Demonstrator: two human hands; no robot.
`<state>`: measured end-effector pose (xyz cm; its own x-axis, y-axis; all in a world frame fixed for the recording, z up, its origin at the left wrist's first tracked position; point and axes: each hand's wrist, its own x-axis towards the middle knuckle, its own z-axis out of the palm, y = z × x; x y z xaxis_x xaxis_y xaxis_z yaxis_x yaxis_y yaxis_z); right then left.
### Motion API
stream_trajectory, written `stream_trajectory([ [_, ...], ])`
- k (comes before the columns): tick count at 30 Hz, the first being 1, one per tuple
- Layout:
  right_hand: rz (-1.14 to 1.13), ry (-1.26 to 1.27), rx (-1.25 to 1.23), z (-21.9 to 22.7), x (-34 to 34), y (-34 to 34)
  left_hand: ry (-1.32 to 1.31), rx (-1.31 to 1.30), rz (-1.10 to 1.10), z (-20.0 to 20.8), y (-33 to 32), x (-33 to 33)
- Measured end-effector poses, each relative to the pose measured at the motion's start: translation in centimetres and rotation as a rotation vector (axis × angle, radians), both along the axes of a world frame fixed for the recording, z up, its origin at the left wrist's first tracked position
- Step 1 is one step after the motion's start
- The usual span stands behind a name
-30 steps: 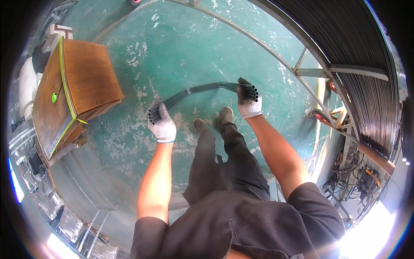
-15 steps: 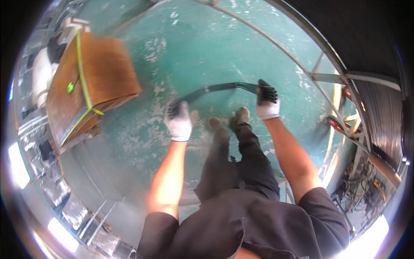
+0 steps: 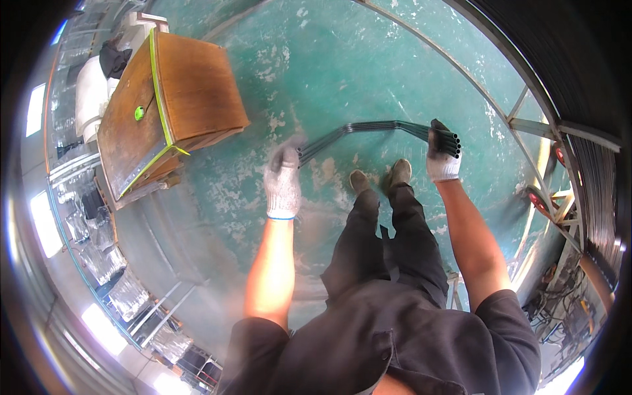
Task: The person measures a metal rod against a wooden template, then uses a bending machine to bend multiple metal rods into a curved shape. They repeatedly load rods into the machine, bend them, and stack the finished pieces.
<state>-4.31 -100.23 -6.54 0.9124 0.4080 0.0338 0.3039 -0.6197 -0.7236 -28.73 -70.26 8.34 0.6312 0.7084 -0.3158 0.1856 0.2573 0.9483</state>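
Several thin black bent tubes span the space in front of me in a shallow arch, bundled side by side. My right hand, in a white glove with dark fingers, is closed around the bundle near its right end. The open round tube ends stick out past that hand. At the bundle's left end, my gloved left hand is right beside the tube ends, its fingers loose and partly blurred. Those ends show at the hand's edge and not inside a grip. Whether the hand touches them, I cannot tell.
A brown box-like piece with yellow-green edging stands at the left, a small green tape measure on it. A metal frame with dark stacked lengths rises at the right. The worn green floor lies below.
My left hand has slipped off the tubes' left end, which now shows beside it. My right hand keeps its hold. The whole view has shifted, so the surroundings sit further right.
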Motion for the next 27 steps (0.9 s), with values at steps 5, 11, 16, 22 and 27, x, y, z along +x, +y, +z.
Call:
stream_trajectory([
  [5, 0.021, -0.008, -0.027, -1.8, 0.2, -0.8, 0.071, 0.021, -0.053, 0.3, 0.7, 0.2],
  [11, 0.021, 0.027, 0.064, -2.5, 0.1, -1.0, 0.079, 0.019, -0.113, 0.0, 1.9, 0.1],
  [16, 0.047, 0.024, 0.025, -0.8, 0.1, -0.9, 0.111, 0.067, -0.169, 0.9, 2.0, 0.7],
  [22, -0.046, 0.232, 0.151, 1.5, -0.5, -0.3, 0.136, 0.118, -0.193, 0.9, 2.1, 0.4],
  [27, -0.028, 0.024, 0.004, 4.7, -1.1, -0.6, 0.075, 0.078, -0.136, 0.0, 2.0, -0.1],
])
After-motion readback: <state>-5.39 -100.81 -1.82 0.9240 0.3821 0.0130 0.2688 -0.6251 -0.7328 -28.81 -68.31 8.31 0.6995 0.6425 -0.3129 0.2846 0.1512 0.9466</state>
